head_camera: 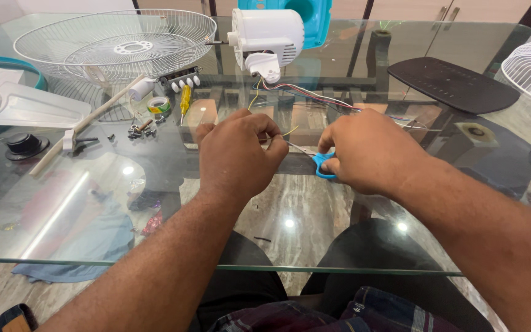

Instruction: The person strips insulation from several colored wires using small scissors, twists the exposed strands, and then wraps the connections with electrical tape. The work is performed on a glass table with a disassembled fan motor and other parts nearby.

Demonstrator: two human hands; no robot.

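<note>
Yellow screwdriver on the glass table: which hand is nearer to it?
Left. The left hand sits just right of and below the yellow screwdriver; the right hand, holding blue scissors, is farther right.

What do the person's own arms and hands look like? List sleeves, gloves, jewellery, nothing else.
Both arms are bare from the hands back to the frame edge: no sleeves show. The left hand and right hand wear no gloves, and no rings, watch or wristband are visible. No cables or markings on either arm.
</note>
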